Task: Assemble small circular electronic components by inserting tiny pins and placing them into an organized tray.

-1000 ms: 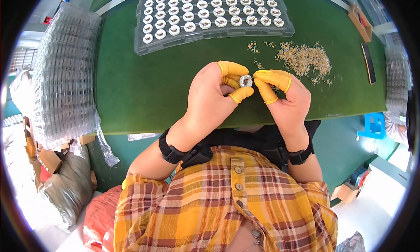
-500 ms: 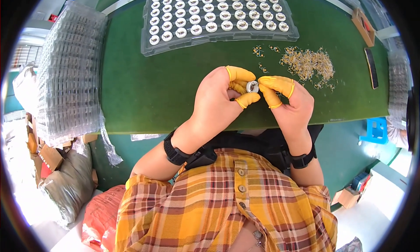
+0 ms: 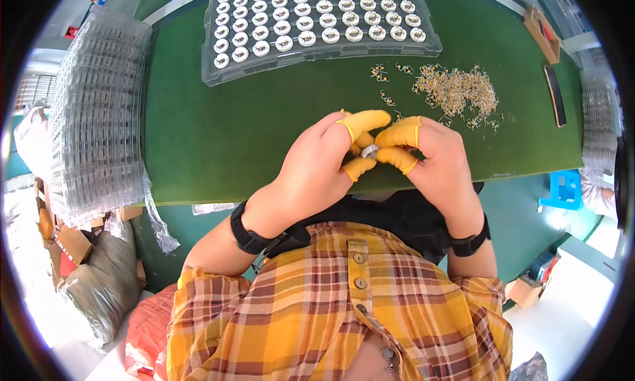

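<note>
Between the yellow-cotted fingertips of my left hand (image 3: 314, 163) sits a small round white part (image 3: 369, 151), tilted so its face is turned mostly away. My right hand (image 3: 440, 159), also in yellow finger cots, pinches right against the part's right side; whatever is in that pinch is hidden. Both hands are over the near part of the green table. Beyond them lies a pile of tiny leaded components (image 3: 456, 93), yellowish with thin wire legs, with a few strays (image 3: 379, 73) to its left.
A clear plastic tray (image 3: 317, 58) with rows of similar round white parts lies at the far side of the green table (image 3: 218, 143). Stacked clear trays (image 3: 99, 116) rise at the left. A dark narrow bar (image 3: 555, 96) and an open cardboard box (image 3: 542, 34) lie at the right.
Both hands have come slightly nearer to me and left with the round part. It has tipped from facing up to edge-on, and the right fingers have closed in on it.
</note>
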`<state>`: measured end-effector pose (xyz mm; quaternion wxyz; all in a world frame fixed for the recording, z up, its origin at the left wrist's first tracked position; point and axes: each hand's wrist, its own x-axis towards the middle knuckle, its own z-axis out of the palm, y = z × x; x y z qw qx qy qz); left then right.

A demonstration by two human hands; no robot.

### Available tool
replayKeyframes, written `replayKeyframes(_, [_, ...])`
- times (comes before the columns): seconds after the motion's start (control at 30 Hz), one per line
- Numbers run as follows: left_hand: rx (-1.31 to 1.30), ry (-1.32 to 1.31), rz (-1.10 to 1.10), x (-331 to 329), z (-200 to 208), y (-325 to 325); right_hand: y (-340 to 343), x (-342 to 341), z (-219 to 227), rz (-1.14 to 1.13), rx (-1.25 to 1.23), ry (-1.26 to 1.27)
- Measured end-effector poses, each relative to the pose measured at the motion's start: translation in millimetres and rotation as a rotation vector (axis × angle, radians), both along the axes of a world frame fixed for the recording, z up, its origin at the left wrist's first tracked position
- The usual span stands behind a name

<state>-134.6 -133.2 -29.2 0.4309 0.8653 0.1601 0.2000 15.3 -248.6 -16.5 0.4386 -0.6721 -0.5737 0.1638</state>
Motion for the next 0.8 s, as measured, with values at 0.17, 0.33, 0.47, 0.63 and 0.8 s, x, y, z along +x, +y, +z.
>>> replayKeyframes(0.17, [-0.276, 0.044, -0.072, -11.8, -11.0, 14.9, 16.1, 33.9, 2.1, -0.155, -0.098, -0.184])
replayKeyframes(0.33, [-0.761, -0.141, 0.078, -8.4, -8.6, 18.1, 37.4, 35.4, -12.3, -0.115, -0.072, -0.529])
replayKeyframes(0.47, [-0.697, -0.078, 0.102, -6.1, -6.6, 22.8, 41.1, 32.6, -11.3, -0.106, -0.101, -0.670])
replayKeyframes(0.63, [-0.835, -0.114, 0.107, -2.7, -1.8, 24.2, 41.0, 33.3, -16.4, -0.123, 0.000, -0.546])
replayKeyframes(0.8, [-0.821, -0.142, 0.110, -1.5, -6.0, 25.0, 30.2, 14.2, -12.1, -0.183, 0.004, -0.054])
